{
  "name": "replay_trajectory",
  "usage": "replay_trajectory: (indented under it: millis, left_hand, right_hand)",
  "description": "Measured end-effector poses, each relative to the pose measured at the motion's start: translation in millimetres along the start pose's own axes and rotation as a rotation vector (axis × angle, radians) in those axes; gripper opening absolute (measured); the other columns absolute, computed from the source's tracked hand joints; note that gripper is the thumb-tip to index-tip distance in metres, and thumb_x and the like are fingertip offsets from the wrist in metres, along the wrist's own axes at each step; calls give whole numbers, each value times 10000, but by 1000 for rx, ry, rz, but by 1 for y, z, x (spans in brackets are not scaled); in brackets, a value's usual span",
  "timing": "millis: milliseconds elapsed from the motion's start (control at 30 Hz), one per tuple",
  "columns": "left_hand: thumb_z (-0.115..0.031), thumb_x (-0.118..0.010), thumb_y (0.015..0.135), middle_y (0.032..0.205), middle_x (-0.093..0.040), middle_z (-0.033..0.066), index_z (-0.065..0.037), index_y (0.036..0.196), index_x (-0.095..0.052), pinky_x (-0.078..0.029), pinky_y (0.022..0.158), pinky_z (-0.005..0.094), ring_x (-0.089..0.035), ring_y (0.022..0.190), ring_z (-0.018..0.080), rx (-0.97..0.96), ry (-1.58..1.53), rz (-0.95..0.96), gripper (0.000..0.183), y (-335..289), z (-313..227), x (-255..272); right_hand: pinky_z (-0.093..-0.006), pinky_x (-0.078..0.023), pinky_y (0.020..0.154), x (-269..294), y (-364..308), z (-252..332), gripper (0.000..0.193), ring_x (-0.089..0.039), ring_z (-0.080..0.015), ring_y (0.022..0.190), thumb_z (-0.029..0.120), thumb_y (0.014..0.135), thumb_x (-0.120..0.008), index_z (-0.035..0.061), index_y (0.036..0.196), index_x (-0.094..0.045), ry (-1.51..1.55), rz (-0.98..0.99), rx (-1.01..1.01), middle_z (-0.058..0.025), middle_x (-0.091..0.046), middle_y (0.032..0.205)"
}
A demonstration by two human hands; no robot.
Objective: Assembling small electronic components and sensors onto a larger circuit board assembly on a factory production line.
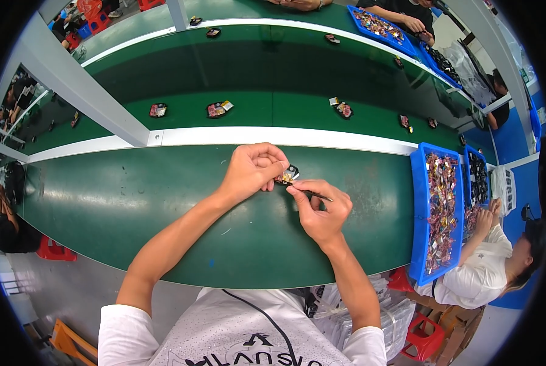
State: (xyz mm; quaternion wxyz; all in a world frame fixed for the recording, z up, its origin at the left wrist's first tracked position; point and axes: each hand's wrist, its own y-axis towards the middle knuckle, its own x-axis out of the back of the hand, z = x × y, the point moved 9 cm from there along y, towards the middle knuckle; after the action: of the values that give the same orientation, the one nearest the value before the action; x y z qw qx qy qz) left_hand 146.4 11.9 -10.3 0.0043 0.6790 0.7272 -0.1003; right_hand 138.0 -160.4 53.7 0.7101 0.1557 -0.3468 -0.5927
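Note:
Over the green worktable (120,201), my left hand (253,169) is closed, thumb and fingers pinching a small black-cased part (291,172). Inside the part show a silvery round piece and yellowish bits, too small to make out. My right hand (325,215) grips a thin dark tool, likely tweezers (319,195), whose handle end sticks out past the fingers to the right. The tool's tip meets the near side of the part, partly hidden by the right fingertips. Both hands are close together near the table's far edge.
A blue tray (417,213) heaped with small wired parts stands at the right, beside another blue tray (470,160) of black cases. Beyond a white rail (273,136), similar units (219,109) lie spaced along a green belt (273,107). A co-worker (483,265) sits at the right.

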Motion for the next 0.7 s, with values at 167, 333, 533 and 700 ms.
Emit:
replay_trajectory:
  millis: [167, 333, 533, 700]
  left_hand:
    - [-63, -718, 929, 722, -675, 72, 41, 1021, -679, -425, 453, 203, -586, 528, 77, 19, 41, 17, 145, 2, -1, -3]
    - [-115, -681, 971, 737, -679, 57, 34, 1095, -693, -419, 460, 194, -599, 570, 64, 34, 4, 83, 195, 3, -1, -11]
    - [-130, -632, 1008, 764, -690, 49, 36, 1100, -703, -448, 486, 206, -609, 583, 79, 56, 76, 164, 203, 8, 9, -22]
    - [-98, -619, 1014, 824, -718, 98, 72, 1117, -678, -547, 564, 250, -659, 626, 115, -40, 33, 63, 207, 10, 12, -24]
  right_hand:
    - [-245, -340, 426, 4, 0, 1, 148, -401, -76, 407, 28, 750, -858, 63, 838, -743, -19, -6, 35, -31, -771, 825]
    - [-219, -318, 418, 9, 0, -2, 125, -436, -47, 422, 17, 779, -848, 30, 845, -743, -7, -21, 42, -43, -767, 806]
    - [-219, -303, 419, 13, 0, -6, 125, -424, -42, 419, 23, 773, -854, 32, 846, -752, -33, -8, 1, -32, -745, 748]
    - [-236, -307, 419, 20, -2, -16, 135, -413, -57, 414, 21, 759, -855, 50, 844, -754, -50, -31, -50, -22, -719, 701]
